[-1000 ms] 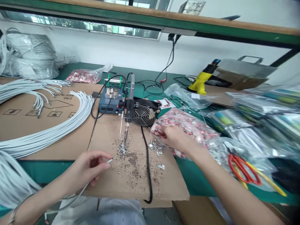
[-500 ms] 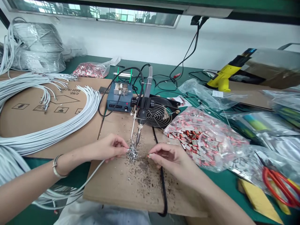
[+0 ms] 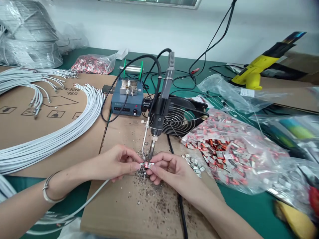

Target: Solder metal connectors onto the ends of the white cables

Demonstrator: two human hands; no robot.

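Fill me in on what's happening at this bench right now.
A person sits at a green bench, working over a cardboard sheet. The left hand pinches the end of a white cable, and the right hand holds a small metal connector piece against it. Both meet directly under the tip of a mounted soldering iron. Solder scraps lie beneath. A bag of red and silver parts sits to the right, and bundled white cables to the left.

bare hands: 2, left hand [image 3: 117, 163] and right hand [image 3: 171, 171] | black-handled soldering iron on a stand [image 3: 159, 113]: 1 | blue soldering station box [image 3: 126, 103]: 1 | round black wire-grille fan [image 3: 180, 119]: 1 | yellow-and-black hot-air gun [image 3: 261, 64]: 1 | clear plastic bags of small red-and-silver metal connectors: 2, near [image 3: 224, 149], far [image 3: 93, 63]
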